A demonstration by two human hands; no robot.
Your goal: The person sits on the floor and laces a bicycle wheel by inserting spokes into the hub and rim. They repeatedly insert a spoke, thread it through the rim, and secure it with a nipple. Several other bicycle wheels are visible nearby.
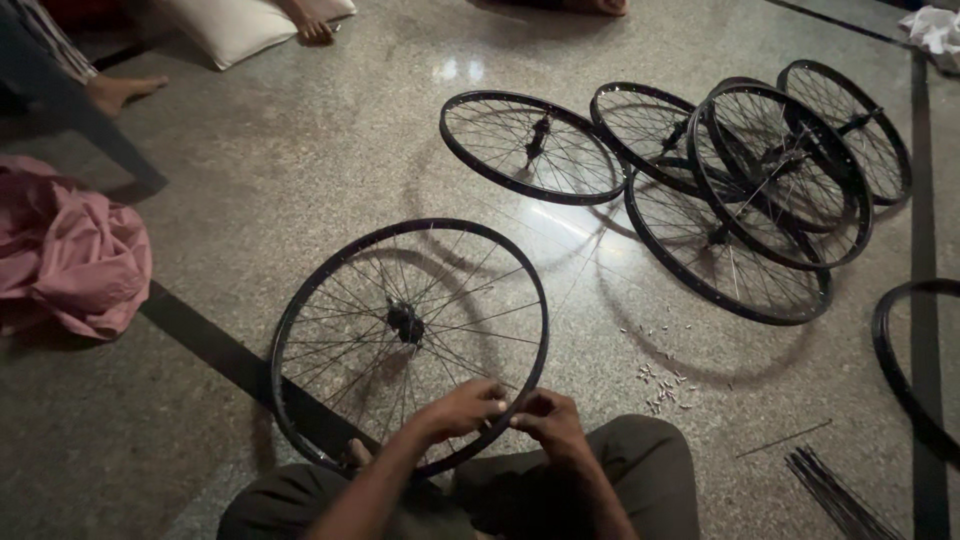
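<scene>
seated on the stone floor [300, 200], knees drawn up, with a black wheel [410, 345] lying flat just ahead. left hand [462, 408] and right hand [548, 418] both at the near rim, fingertips pinched together on something small there, likely a nipple or spoke end; too small and dim to tell which. neither hand slack, neither clenched into a fist.

judging by the spokes already fanning from hub [405, 322] to rim nearly all the way round, lacing on this wheel looks well advanced, with work apparently at the near edge only. cannot tell whether every spoke hole is filled.

further off, a finished-looking wheel [532, 146] lying alone, and beside it a stack of wheels [760, 190] overlapping one another, all spoked.

left to do, seemingly: a bare rim [905, 370] at the right edge with no spokes visible, a bundle of loose spokes [835, 495] near the right knee, and a scatter of nipples [662, 385] between the wheel in hand and the stack.

pink cloth [70, 250] heaped at the left, well apart. another person's bare feet [120, 90] at the top left.
</scene>
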